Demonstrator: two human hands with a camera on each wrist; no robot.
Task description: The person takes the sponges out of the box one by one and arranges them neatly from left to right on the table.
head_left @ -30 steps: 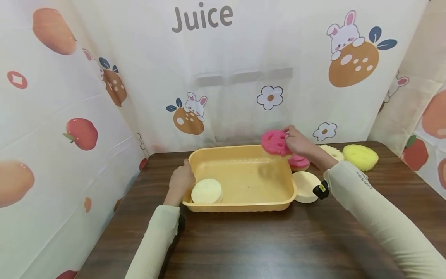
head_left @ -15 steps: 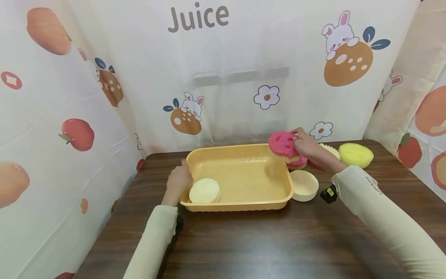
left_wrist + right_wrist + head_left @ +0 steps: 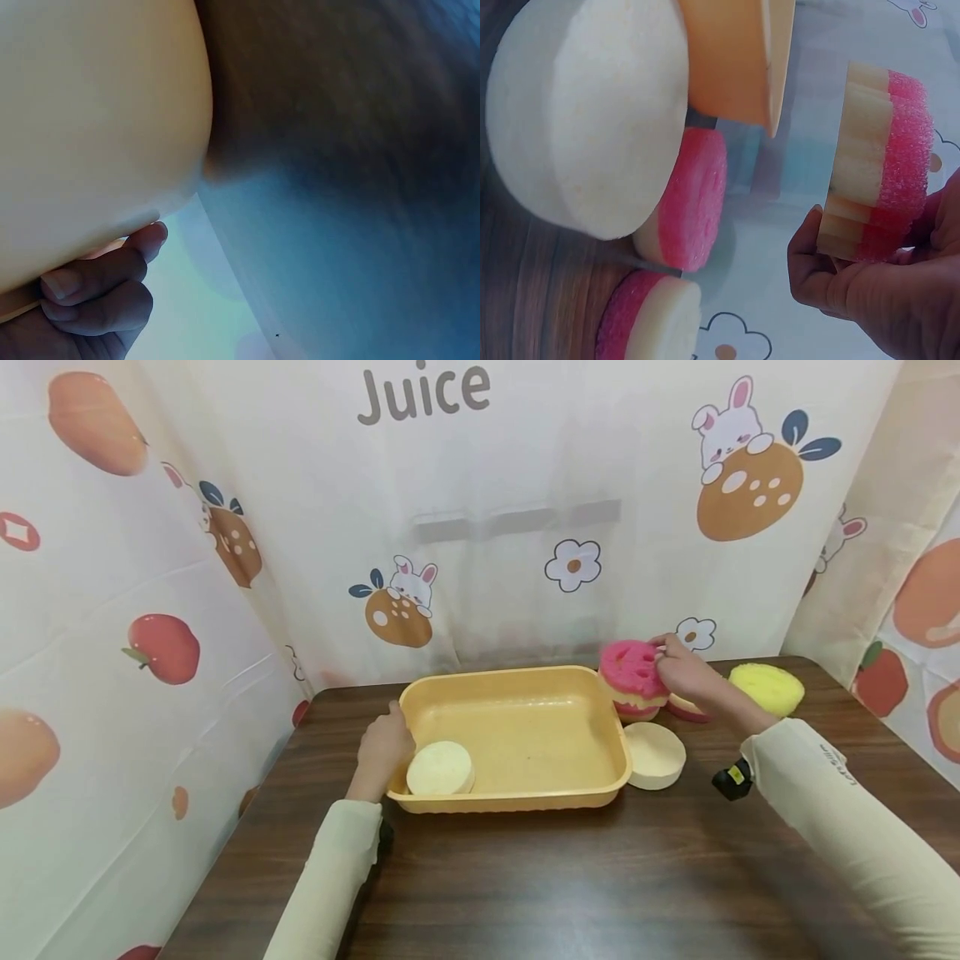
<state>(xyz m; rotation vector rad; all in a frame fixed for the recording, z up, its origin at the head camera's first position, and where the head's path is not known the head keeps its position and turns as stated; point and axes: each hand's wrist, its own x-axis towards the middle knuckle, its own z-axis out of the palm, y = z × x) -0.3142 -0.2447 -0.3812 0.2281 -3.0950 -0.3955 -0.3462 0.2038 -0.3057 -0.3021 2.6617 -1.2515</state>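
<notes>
In the head view, my left hand (image 3: 386,745) grips the left rim of a yellow plastic tray (image 3: 510,800); the left wrist view shows its fingers (image 3: 105,296) curled at the edge. A round cream sponge (image 3: 441,768) lies in the tray's near left corner. My right hand (image 3: 686,670) holds a pink-and-cream sponge (image 3: 632,668) with scalloped sides and cut-outs in its pink face. It is raised beside the tray's far right corner. Below it, a second pink-and-cream sponge (image 3: 694,199) sits on the table, partly covered in the head view.
Right of the tray lies another round cream sponge (image 3: 655,756). A further pink-and-cream sponge (image 3: 649,319) rests behind it, partly hidden by the right arm. Farther right is a yellow sponge (image 3: 767,689). A printed curtain (image 3: 495,593) hangs along the table's back edge.
My right hand has moved right with the pink-and-cream sponge, from over the tray's right end to outside its rim. My left hand keeps its grip on the tray. The head view has shifted slightly.
</notes>
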